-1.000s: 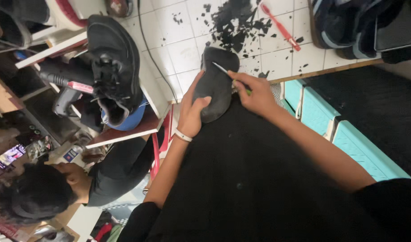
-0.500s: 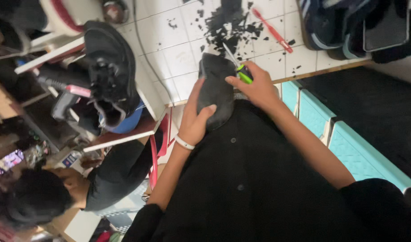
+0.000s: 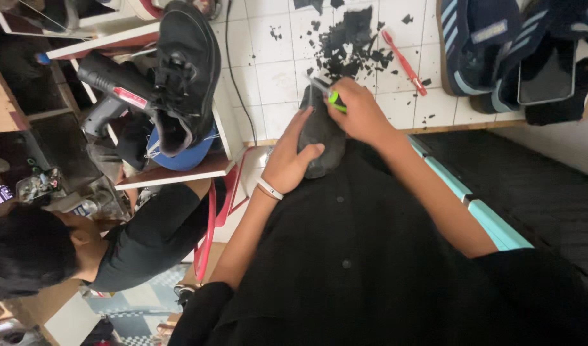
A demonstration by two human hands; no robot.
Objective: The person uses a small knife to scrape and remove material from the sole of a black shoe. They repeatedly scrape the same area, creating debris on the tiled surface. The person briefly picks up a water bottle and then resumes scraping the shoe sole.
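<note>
Now, compared with half a second back, my right hand (image 3: 361, 115) has shifted little, its grip closed on a green-handled cutter (image 3: 332, 97) at the far edge of the dark sole piece (image 3: 321, 134). My left hand (image 3: 289, 160) clasps that sole on my lap. Black scraps (image 3: 351, 45) litter the tiled floor (image 3: 278, 77) beyond; a shoe rack (image 3: 179, 173) crowds the left.

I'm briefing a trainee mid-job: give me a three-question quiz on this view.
1. True or false: the left hand steadies the dark sole piece.
2. The right hand holds: A) red toothbrush B) green-handled blade C) glue gun
3. What litters the white tiles?

Key: 1 true. 2 B, the green-handled blade; the red toothbrush lies on the tiles. 3 black scraps.
</note>
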